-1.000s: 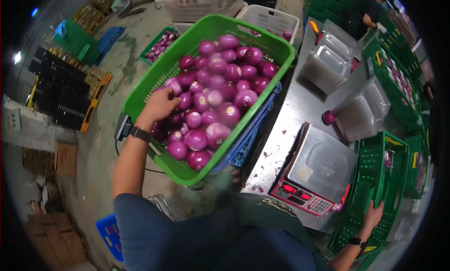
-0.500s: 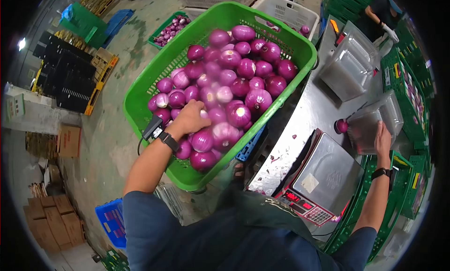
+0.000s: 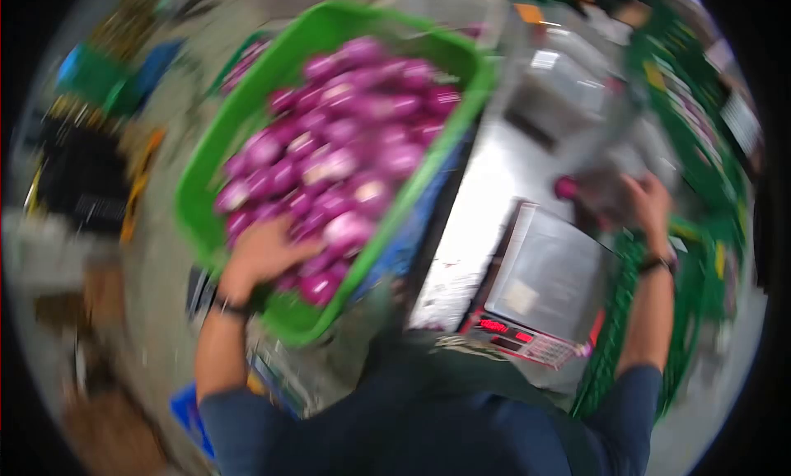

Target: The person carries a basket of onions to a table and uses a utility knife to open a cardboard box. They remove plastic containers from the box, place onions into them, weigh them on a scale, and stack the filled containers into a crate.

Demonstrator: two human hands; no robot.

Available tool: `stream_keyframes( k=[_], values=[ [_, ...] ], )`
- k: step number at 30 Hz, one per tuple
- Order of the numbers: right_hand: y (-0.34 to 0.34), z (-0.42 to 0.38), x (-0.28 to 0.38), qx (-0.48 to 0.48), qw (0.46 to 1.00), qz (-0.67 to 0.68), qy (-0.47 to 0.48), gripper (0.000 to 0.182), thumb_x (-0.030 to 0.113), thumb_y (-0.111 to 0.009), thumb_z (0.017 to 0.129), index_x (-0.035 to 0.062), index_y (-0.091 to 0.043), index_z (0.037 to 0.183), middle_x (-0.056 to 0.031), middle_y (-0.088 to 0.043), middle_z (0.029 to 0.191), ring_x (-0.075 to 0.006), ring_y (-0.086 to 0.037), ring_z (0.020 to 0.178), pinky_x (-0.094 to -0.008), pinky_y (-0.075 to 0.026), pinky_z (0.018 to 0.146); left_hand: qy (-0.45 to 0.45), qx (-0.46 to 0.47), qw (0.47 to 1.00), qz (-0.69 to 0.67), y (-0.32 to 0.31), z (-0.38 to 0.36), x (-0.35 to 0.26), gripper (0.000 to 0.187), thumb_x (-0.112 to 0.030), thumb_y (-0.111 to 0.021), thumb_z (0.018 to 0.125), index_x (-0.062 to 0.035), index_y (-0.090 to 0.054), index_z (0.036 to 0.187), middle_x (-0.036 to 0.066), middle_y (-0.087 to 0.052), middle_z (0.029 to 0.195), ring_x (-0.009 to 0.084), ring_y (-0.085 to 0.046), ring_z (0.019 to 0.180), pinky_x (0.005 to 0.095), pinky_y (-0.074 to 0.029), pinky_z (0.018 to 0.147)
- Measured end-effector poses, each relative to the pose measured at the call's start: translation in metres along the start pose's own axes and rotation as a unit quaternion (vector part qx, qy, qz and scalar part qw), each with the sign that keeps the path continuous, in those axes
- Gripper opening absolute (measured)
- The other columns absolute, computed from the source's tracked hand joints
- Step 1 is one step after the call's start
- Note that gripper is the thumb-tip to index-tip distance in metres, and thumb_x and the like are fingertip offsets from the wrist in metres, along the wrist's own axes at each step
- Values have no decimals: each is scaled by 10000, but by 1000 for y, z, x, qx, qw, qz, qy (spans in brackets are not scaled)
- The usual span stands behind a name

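Note:
My left hand (image 3: 270, 249) is low over the near end of a green plastic crate (image 3: 195, 184) filled with purple-red onions (image 3: 329, 167). Its thumb is spread from the fingers, and the fingertips touch the onions; I see none clasped in it. Over on the metal table, my right hand (image 3: 649, 204) grips the near side of a clear plastic container (image 3: 606, 175), smeared by motion. A single onion (image 3: 565, 187) shows at the container's left edge. Between the crate and my right arm stands a digital scale (image 3: 548, 266) with a red lit display.
More clear containers (image 3: 568, 72) stand farther back on the metal table (image 3: 461, 221). Green crates (image 3: 700, 155) line the right side. Another person's gloved hand (image 3: 610, 23) is at the top right. Dark stacked crates (image 3: 86, 175) and cardboard boxes (image 3: 111, 427) are at the left.
The whole view has shifted and blurred. My left hand has opened its thumb outward and sits nearer the crate's close end. My right hand stays on the container, which has tilted somewhat.

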State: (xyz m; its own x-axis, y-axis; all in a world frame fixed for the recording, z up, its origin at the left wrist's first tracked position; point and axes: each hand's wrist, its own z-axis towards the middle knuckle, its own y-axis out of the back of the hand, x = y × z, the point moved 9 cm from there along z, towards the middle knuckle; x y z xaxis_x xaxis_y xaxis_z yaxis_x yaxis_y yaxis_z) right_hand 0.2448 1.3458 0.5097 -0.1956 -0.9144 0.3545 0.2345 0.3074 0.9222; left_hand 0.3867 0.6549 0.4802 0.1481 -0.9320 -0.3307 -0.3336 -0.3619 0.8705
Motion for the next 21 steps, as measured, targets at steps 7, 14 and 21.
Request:
stream_keyframes(
  k=[7, 14, 21],
  values=[
    [49, -39, 40, -215, 969, 4, 124, 390, 304, -836, 805, 36, -556, 763, -134, -583, 762, -336, -571, 707, -442, -458, 626, -8, 64, 968, 244, -22, -1, -37, 887, -734, -804, 571, -60, -705, 1139, 191, -741, 946, 351, -728, 881, 466, -569, 788],
    [-28, -206, 116, 147, 939, -90, 299, 319, 194, -826, 740, 62, -536, 752, -164, -565, 773, -383, -588, 738, -482, -464, 617, 6, 4, 991, -133, 0, 10, 4, 829, -571, -815, 721, -12, -633, 1305, 192, -742, 1040, 302, -726, 958, 396, -547, 870],
    [-8, -274, 199, 179, 946, 65, 264, 787, 330, -942, 594, 11, -596, 1224, -191, -632, 1170, -338, -643, 978, -421, -527, 799, -136, 24, 906, -400, 9, -22, -81, 722, -559, -739, 862, 63, -622, 1210, 155, -712, 1073, 212, -680, 984, 358, -533, 865]
  ],
)
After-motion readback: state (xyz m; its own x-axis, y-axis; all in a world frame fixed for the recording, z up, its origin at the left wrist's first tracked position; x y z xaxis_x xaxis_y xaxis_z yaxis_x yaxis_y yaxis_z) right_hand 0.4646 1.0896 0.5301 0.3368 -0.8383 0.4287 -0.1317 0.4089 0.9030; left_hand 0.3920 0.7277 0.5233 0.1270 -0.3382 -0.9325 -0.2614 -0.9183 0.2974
